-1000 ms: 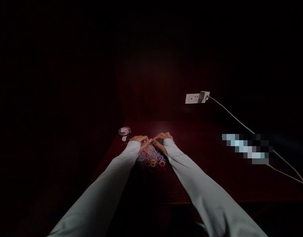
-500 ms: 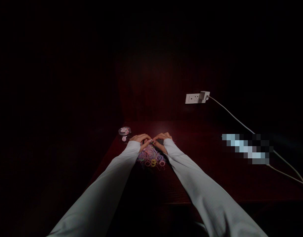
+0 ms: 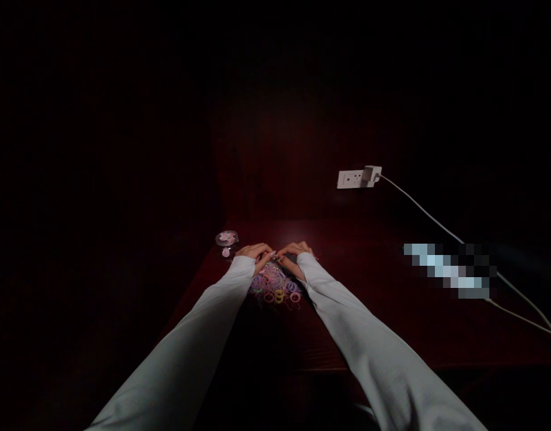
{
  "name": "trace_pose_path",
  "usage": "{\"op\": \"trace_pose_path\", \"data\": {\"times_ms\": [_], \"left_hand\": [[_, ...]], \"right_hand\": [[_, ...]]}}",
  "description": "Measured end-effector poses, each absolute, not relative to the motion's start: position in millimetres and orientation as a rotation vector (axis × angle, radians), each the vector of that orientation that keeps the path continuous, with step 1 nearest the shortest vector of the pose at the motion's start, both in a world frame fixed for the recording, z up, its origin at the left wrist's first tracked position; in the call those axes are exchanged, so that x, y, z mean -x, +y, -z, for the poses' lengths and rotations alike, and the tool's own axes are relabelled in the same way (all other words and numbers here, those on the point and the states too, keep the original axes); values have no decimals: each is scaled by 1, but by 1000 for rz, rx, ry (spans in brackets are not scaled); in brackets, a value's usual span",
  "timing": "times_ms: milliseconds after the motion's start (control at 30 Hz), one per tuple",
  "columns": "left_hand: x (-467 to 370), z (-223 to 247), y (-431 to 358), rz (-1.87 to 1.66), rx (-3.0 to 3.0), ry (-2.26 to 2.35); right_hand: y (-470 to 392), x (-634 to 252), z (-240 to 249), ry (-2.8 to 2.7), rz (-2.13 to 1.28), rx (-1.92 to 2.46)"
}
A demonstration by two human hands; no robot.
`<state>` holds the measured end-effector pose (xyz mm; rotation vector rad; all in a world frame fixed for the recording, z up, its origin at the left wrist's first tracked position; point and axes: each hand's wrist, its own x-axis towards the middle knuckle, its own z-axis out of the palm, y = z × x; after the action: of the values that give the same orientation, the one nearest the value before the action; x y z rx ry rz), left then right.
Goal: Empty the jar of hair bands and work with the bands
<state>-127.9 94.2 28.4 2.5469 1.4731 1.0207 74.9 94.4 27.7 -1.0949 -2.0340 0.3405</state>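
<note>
1. On the far left part of the dark red table [image 3: 374, 311] there stands a small round container [image 3: 227, 238]. Its wall looks clear, and inside it there are pink and white pieces; what they are exactly, I cannot tell.
2. Just in front of this container, on the near side, is a small pink round piece [image 3: 225, 252], which is outside of it.
3. The pile of small coloured bands [image 3: 273, 281] lies on the table between the two forearms, below and in front of the hands. Most of the bands are pink and purple. I cannot tell if any tray or bag is under the pile.
4. At the near edge of the pile are a yellow ring [image 3: 279, 296] and a pink ring [image 3: 295, 297], near each other.
5. The left hand [image 3: 253, 251] is bent, with its fingertips at the far edge of the pile. How far it is open, and if it holds a band, I cannot tell.
6. The right hand [image 3: 297, 249] is curved toward the left one, their fingertips close together. Its opening and its hold also cannot be told.
7. A dark thing [image 3: 293, 258] is partly hidden by the right hand; its kind is unclear.
</note>
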Motion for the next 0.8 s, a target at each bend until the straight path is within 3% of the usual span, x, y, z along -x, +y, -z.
{"op": "trace_pose_path", "data": {"times_ms": [800], "left_hand": [[122,-31,90,-1007,-2516,1491]], "right_hand": [[94,-74,-28,-2044,-354,1074]]}}
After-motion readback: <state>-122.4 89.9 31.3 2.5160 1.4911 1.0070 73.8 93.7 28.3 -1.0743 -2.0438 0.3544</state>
